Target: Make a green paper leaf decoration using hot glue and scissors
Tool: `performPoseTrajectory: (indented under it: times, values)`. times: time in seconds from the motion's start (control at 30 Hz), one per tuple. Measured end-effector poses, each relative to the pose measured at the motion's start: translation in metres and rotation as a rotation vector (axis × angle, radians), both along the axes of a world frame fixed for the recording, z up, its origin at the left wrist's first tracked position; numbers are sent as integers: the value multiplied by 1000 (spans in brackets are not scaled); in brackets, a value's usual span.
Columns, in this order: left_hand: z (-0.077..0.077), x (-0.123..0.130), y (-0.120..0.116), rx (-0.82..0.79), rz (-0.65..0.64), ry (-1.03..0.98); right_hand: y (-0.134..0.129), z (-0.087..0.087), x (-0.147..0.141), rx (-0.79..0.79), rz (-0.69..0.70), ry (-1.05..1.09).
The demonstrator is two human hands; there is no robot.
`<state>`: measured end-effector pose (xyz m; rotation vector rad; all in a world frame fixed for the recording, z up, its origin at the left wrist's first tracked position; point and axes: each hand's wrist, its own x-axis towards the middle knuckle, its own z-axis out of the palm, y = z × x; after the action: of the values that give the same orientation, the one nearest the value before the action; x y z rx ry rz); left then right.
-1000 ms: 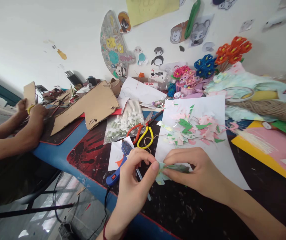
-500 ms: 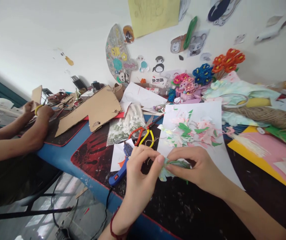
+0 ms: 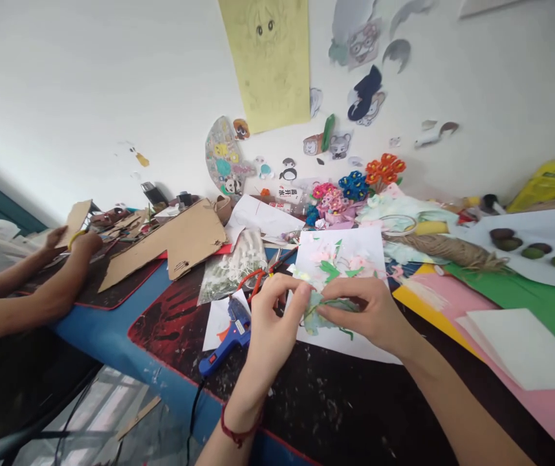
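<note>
Since the pale green piece (image 3: 314, 318) looks thin and flimsy, it is steadied from two sides above the white sheet (image 3: 348, 348): the left hand (image 3: 277, 314) pinches one edge, the right hand (image 3: 377, 316) has its grip closed on the other, though fingers hide the exact contact. The glue gun (image 3: 237, 327) lies beside the left hand.

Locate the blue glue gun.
In the head view, the blue glue gun lies just left of the left hand, partly over a small white sheet.

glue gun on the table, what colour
The glue gun is blue; the head view shows it best.
</note>
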<state>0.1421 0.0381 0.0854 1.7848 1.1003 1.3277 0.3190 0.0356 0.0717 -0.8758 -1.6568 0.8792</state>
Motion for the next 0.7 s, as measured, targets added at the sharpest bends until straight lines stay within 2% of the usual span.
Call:
performPoseTrajectory:
  times: [0.13,0.33,0.53,0.7]
  values:
    - [2,10,3,14,-28,-55,-1,3,8,16,24,-9]
    - [3,16,9,32,21,-127,-1,5,13,15,-16,-13]
    - [13,7,6,128,43,66,-2,6,13,-21,-16,-41]
    - [15,1,8,112,-64,133,-1,4,13,-33,21,-51]
